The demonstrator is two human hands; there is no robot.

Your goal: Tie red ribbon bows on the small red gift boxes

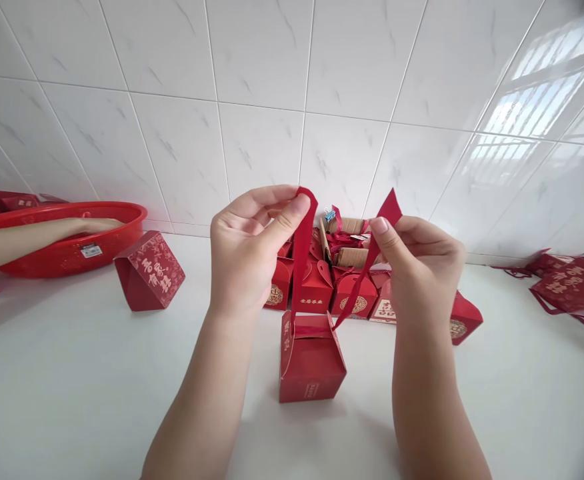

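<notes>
A red gift box [313, 370] stands upright on the white tabletop between my forearms. From its top a red ribbon [302, 253] runs up in two strands, spread apart like a V. My left hand [257, 247] pinches one strand near its end between thumb and fingers. The other strand is pinched near its pointed end by my right hand [412, 267]. Both hands are raised above the box. Just behind it stands a row of red boxes with gold print [314, 290], partly hidden by my hands and the ribbon.
Another red box [155, 273] with pale lettering stands at left. Beyond it a co-worker's arm [42, 233] reaches into a red plastic basin [72, 257]. Ribbon spools [355, 257] lie behind the row. At right are red boxes with ribbons [567, 283]. A tiled wall [262, 60] closes the back.
</notes>
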